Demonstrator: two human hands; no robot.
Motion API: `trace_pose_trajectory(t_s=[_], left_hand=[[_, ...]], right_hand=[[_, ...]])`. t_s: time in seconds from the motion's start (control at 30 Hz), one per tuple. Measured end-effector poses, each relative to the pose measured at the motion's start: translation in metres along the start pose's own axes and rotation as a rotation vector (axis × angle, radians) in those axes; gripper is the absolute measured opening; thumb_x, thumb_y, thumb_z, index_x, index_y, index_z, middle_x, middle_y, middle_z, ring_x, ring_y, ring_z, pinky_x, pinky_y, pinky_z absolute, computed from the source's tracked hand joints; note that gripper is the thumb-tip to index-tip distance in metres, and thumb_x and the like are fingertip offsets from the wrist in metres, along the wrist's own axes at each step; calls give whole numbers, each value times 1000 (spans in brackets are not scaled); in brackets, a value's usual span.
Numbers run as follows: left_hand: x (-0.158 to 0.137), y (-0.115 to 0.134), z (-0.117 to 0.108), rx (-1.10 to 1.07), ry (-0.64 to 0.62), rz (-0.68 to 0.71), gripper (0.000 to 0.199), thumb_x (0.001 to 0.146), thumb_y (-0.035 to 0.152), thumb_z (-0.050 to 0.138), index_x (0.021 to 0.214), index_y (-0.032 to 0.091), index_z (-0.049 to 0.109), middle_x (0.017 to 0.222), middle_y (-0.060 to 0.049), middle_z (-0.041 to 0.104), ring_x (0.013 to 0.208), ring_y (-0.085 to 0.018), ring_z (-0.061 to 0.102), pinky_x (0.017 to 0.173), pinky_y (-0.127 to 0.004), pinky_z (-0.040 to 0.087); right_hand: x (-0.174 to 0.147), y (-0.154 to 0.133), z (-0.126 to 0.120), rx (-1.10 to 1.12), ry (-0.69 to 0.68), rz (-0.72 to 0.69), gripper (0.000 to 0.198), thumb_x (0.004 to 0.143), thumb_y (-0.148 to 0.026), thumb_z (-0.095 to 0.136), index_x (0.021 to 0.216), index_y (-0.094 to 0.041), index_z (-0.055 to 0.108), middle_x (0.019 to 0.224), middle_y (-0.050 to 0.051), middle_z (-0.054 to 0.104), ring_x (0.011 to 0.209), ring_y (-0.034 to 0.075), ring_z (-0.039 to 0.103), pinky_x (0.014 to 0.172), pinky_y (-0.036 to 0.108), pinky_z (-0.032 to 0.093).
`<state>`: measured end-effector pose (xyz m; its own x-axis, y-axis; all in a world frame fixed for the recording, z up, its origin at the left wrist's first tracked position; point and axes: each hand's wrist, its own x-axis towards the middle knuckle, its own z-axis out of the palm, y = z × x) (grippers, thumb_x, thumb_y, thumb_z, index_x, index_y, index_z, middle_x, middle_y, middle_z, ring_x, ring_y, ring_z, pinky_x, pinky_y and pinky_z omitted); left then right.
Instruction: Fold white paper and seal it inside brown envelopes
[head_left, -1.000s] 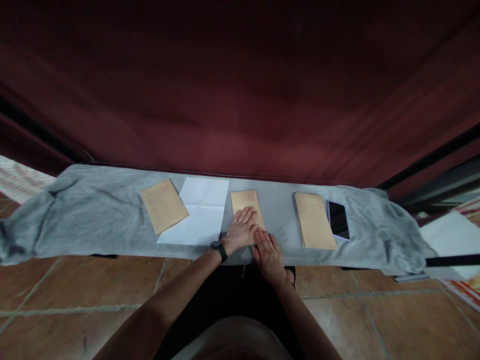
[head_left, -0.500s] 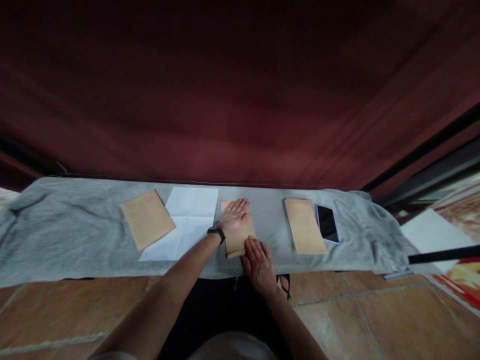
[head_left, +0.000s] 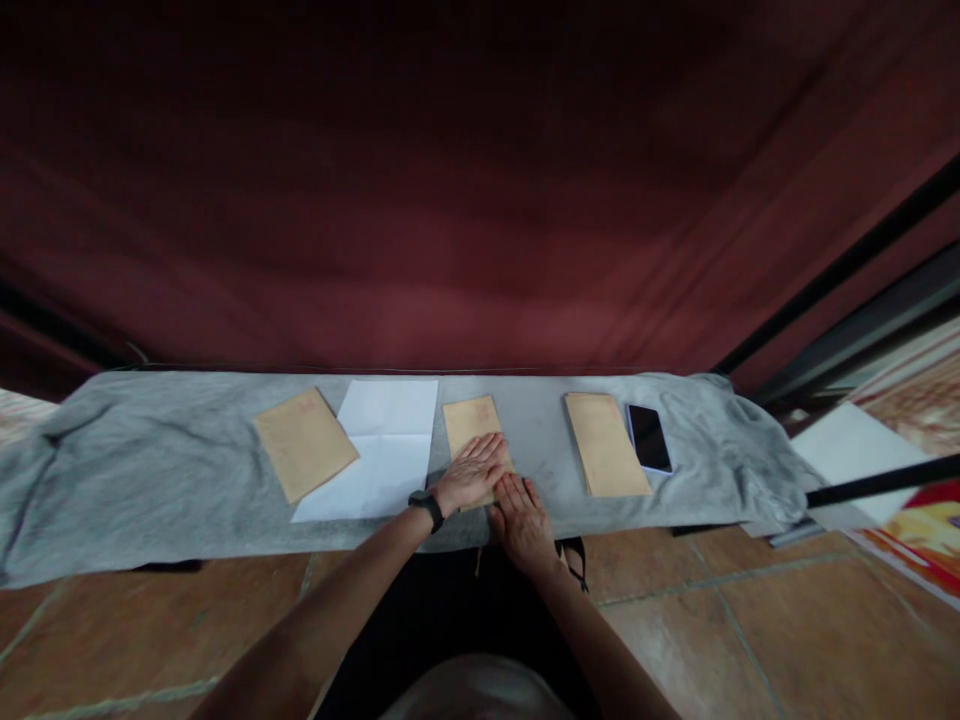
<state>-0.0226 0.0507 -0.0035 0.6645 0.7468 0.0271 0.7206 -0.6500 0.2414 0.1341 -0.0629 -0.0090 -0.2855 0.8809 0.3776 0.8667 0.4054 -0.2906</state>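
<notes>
A brown paper envelope point(head_left: 469, 417) lies flat on the grey cloth in front of me. Across its lower half rests my left hand point(head_left: 474, 472), palm down with the fingers stretched out; a dark band circles that wrist. My right hand point(head_left: 523, 520) lies flat at the envelope's lower right corner, fingers extended and touching its edge. The two hands nearly meet, and they hide the envelope's lower end. To the left, another brown envelope point(head_left: 306, 445) overlaps a creased white sheet of paper point(head_left: 386, 450). On the right sits a small stack of brown envelopes point(head_left: 607, 445).
A phone point(head_left: 649, 438) with a dark screen lies right of the stack. Grey cloth point(head_left: 180, 460) covers the narrow table, backed by a dark red curtain point(head_left: 480, 250). At far right are a white panel point(head_left: 855, 465) and a dark bar point(head_left: 885, 480).
My left hand has slid down the envelope toward me, uncovering its upper part. My right hand stays at the lower right corner. The view has shifted slightly.
</notes>
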Motion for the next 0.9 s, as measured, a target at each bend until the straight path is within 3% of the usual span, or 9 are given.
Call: trace_pose_trajectory(t_s=[0.27, 0.37, 0.57, 0.8, 0.9], left_hand=[[-34, 31, 0, -18, 46, -28, 55, 105, 39, 24, 154, 16, 33, 160, -11, 35, 150, -17, 28, 123, -40, 21], [-49, 43, 7, 37, 160, -100, 54, 103, 34, 28, 152, 13, 36, 159, -13, 36, 150, -21, 27, 123, -45, 23], [-72, 54, 25, 35, 473, -402, 58, 99, 34, 39, 151, 10, 36, 155, -23, 39, 147, -34, 33, 114, -56, 37], [-60, 49, 18, -186, 566, -557, 62, 85, 20, 55, 146, 20, 43, 146, -17, 51, 128, -33, 56, 102, -51, 50], [-50, 38, 16, -334, 567, -541, 71, 84, 17, 55, 151, 20, 34, 137, -16, 58, 119, -30, 62, 99, -50, 54]], right_hand=[[-5, -4, 10, -67, 51, 25, 44, 99, -23, 46, 141, -11, 53, 144, 16, 56, 138, 27, 48, 118, 50, 32], [-7, -4, 12, -87, 70, 25, 46, 99, -22, 45, 143, -11, 51, 145, 16, 55, 139, 27, 46, 118, 50, 31], [-9, -5, 8, -97, 75, 32, 52, 101, -28, 44, 151, -14, 41, 152, 14, 46, 141, 26, 44, 118, 47, 32], [-6, -11, 17, -94, 117, 95, 53, 100, -27, 44, 151, -13, 40, 151, 15, 47, 140, 28, 45, 117, 49, 32], [-1, -15, 20, -95, 117, 111, 54, 98, -27, 47, 149, -11, 43, 151, 17, 47, 140, 29, 45, 116, 49, 33]])
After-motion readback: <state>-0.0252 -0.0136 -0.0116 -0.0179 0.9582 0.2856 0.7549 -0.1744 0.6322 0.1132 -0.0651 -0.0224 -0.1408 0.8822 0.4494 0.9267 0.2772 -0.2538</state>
